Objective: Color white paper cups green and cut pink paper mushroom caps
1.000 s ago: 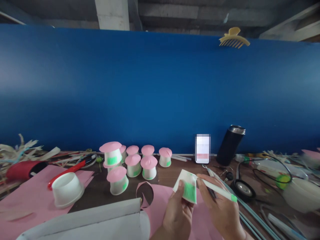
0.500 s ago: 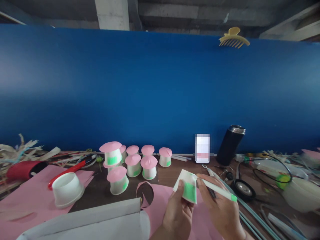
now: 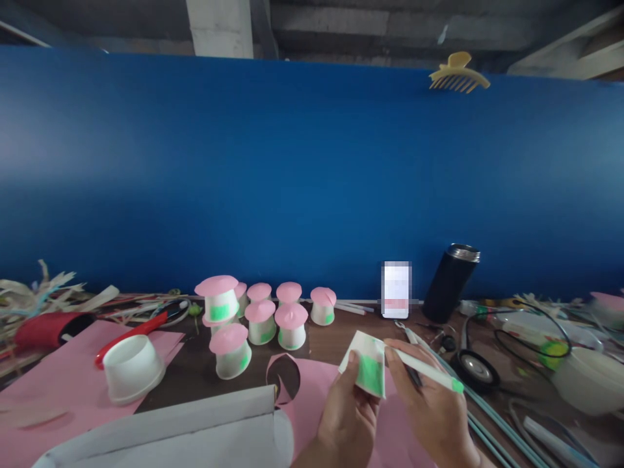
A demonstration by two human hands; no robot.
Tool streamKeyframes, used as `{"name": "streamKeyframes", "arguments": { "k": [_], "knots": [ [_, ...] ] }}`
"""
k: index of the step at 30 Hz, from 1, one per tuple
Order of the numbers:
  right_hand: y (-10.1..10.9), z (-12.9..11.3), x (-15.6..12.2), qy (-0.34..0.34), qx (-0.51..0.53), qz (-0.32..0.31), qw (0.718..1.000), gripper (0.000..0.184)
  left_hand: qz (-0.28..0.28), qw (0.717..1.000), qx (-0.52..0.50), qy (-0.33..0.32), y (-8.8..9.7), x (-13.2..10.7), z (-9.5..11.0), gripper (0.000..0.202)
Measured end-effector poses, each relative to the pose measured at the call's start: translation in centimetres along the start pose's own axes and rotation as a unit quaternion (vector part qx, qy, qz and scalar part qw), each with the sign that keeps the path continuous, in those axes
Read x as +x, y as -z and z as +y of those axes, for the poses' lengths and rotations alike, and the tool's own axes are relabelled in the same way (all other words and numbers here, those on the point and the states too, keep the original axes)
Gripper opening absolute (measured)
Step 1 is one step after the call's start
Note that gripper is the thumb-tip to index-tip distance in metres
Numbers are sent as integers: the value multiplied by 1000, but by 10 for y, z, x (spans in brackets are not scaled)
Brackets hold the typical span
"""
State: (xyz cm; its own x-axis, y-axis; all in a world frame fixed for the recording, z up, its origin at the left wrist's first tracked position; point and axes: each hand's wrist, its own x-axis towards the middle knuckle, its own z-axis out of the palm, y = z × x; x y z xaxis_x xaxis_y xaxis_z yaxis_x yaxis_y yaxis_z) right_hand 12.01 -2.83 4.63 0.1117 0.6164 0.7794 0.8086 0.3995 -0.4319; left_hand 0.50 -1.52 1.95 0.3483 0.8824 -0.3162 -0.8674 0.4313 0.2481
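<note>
White paper cup [image 3: 369, 363], its side marked with a green patch, sits in the left hand [image 3: 348, 416] over the near edge of the bench [image 3: 336, 338], a little right of the middle. The fingers [image 3: 351, 372] of that hand are closed around the cup, the thumb lying on its front wall, and the cup is tilted. The right hand [image 3: 433, 409] is just beside it, its fingers pinched on a white marker [image 3: 424, 369] whose tip meets the cup's upper right side; the marker's green end points toward the right edge.

Under both hands lies a pink sheet [image 3: 312, 390] with a round hole cut in it. Farther back, left of the middle, stands a cluster of pink-capped cups [image 3: 263, 318], several with green patches. A plain white cup [image 3: 131, 367] rests on another pink sheet near the left edge. Along the back edge, against the blue backdrop [image 3: 292, 182], a black flask [image 3: 449, 283] leans.
</note>
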Motion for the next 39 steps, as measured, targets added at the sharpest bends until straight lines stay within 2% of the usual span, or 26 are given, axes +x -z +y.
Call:
{"name": "streamKeyframes", "arguments": {
  "k": [6,10,21,39],
  "knots": [
    [1,-1,-1,-19,4,-3,1000,21,28,1000,9,-6,0,0,-1,30],
    [1,0,-2,-12,3,3,1000,20,10,1000,5,-5,-1,-1,0,29],
    [1,-1,-2,32,2,10,999,15,31,999,18,0,-3,-2,1,35],
    [0,-8,-3,7,-2,-3,1000,16,9,1000,9,6,-2,-2,3,38]
  ]
}}
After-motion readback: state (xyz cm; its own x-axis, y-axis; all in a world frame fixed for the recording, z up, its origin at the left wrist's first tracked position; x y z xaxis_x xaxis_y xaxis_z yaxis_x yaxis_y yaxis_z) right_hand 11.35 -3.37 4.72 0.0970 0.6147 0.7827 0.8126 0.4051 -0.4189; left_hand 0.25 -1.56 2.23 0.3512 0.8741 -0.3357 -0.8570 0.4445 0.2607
